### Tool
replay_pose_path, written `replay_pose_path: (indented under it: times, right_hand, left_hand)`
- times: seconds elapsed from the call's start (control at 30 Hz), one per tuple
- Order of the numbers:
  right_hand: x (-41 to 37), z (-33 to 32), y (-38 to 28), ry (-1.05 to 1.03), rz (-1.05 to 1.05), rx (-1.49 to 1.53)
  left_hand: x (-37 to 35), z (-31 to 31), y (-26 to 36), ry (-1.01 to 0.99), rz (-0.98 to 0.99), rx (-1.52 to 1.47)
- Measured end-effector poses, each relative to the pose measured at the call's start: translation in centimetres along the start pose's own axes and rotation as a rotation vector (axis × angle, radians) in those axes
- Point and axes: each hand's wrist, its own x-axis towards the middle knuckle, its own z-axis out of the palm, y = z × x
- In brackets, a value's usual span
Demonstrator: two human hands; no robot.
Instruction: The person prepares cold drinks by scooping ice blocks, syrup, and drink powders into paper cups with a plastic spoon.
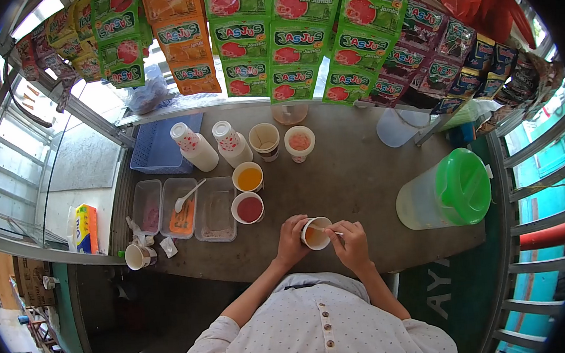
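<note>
**Counter stock, left to right**

- Yellow cardboard carton (86,228): boxy, standing on a ledge beside the counter.
- Small paper cup (139,256): at the near-left corner of the grey, matt counter (362,170).
- Three clear plastic tubs (215,211): rectangular, side by side. A white plastic spoon (188,196) rests over the middle one, which holds orange powder.
- Blue perforated tray (157,150): behind the tubs.
- Two stacks of printed paper cups (195,147): cylindrical.
- Cup of orange liquid (248,177), with the cup of red liquid (249,207) just nearer.
- Left hand (292,239): fingers curled round the side of the round paper cup (316,235), which stands near the counter's front edge and holds pale brown liquid.
- Right hand (351,243): fingertips pinched on a thin stirrer (326,230), which lies across the cup's mouth.
- Translucent pitcher (446,193): glossy green lid.
- Drink sachets (292,40): shiny strips hanging overhead.
</note>
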Motion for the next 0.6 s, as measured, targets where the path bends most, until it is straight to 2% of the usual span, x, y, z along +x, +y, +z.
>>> replay_pose_path:
  times: [0.3, 0.5, 0.57, 0.6]
  right_hand:
    - [-0.1, 0.9, -0.6, -0.012, 0.06, 0.092]
    - [0.5, 0.6, 0.1, 0.119, 0.072, 0.086]
    - [0.4, 0.1, 0.0, -0.016, 0.098, 0.052]
    - [0.4, 0.0, 0.1, -0.015, 0.1, 0.051]
  left_hand:
    - [0.2, -0.2, 0.4, -0.009, -0.002, 0.009]
    - [0.1, -0.1, 0.2, -0.005, -0.004, 0.017]
    - [0.0, -0.1, 0.1, -0.01, 0.002, 0.024]
    - [-0.1, -0.1, 0.2, -0.003, -0.016, 0.022]
